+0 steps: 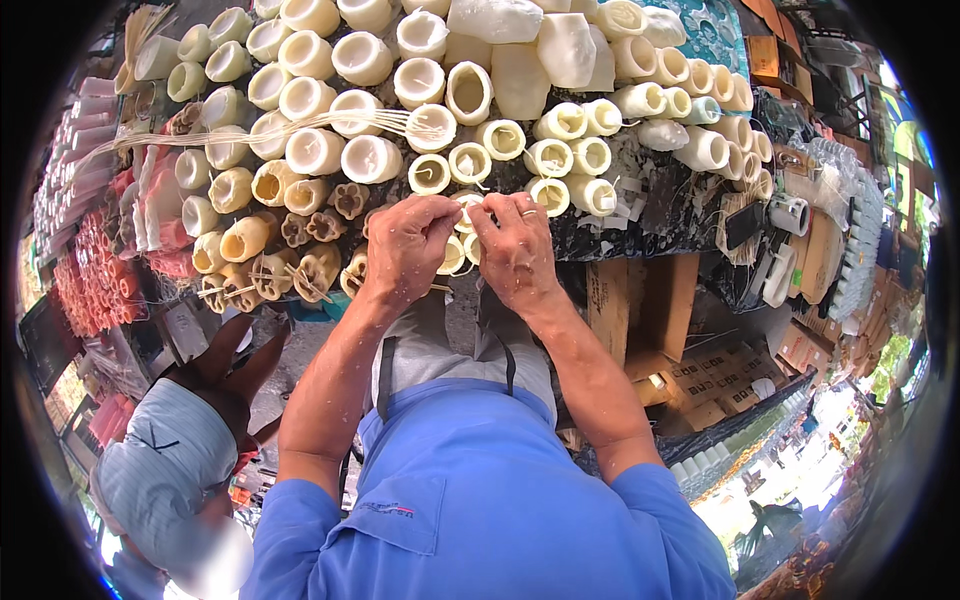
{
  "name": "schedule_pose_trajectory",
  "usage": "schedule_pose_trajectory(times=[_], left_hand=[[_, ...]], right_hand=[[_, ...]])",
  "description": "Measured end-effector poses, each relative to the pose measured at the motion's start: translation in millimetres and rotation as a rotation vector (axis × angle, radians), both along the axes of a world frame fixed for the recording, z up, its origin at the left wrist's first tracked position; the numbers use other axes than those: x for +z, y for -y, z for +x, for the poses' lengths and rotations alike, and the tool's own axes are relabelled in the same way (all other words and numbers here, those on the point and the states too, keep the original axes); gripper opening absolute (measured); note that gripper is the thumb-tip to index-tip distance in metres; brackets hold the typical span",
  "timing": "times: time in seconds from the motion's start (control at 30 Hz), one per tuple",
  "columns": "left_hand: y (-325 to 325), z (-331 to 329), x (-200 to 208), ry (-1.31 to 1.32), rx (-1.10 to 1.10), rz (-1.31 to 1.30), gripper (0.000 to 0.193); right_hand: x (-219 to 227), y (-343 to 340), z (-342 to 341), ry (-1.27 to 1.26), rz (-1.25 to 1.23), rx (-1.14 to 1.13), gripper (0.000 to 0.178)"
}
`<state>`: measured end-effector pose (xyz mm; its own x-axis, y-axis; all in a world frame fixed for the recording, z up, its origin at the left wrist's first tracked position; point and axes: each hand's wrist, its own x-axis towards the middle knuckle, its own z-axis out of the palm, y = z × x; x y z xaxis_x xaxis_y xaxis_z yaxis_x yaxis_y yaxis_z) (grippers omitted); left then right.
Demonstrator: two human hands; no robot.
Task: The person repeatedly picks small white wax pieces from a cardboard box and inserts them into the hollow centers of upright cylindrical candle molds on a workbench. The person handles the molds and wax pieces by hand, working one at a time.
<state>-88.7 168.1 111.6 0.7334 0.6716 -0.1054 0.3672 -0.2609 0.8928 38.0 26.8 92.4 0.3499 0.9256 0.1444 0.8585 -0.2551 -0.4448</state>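
Observation:
My left hand (408, 248) and my right hand (518, 248) meet at the table's near edge, fingers bent and thumbs pressed to fingertips in a pinch. Whatever is between the fingertips is too small to make out. Just behind them stands a cream candle (466, 203), partly covered by my fingers, with a thin wick end showing above it. Two more pale candles (452, 258) show between my wrists. Round candles with hollowed tops, such as a yellowish one (430, 174) and a short one (549, 195), surround my hands. White flecks dot my skin.
Rows of larger hollow candles (315, 152) fill the table, with a bundle of long wicks (425, 126) across them. Wax blocks (566, 50) lie at the back. Pink candles (95, 285) stand far left. Another person's arms (228, 365) reach in at left; cardboard boxes (715, 385) sit lower right.

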Motion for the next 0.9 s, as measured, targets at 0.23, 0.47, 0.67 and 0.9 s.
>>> schedule_pose_trajectory(times=[0.23,0.47,0.67,0.9], left_hand=[[5.8,1.9,-2.0,-0.033,0.083,-0.163,0.015],[13.9,3.3,-5.3,-0.068,0.138,-0.338,0.014],[16.3,-3.4,-6.7,-0.04,0.198,-0.396,0.015],[12.2,-5.8,-10.7,-0.021,0.243,-0.4,0.015]], right_hand=[[-1.2,6.1,3.6,-0.067,0.079,0.01,0.024],[-2.7,7.7,2.0,-0.198,0.105,-0.047,0.015],[-2.8,-2.0,-7.2,-0.223,0.123,-0.104,0.02],[1.5,-17.7,-14.1,-0.091,-0.084,-0.163,0.013]])
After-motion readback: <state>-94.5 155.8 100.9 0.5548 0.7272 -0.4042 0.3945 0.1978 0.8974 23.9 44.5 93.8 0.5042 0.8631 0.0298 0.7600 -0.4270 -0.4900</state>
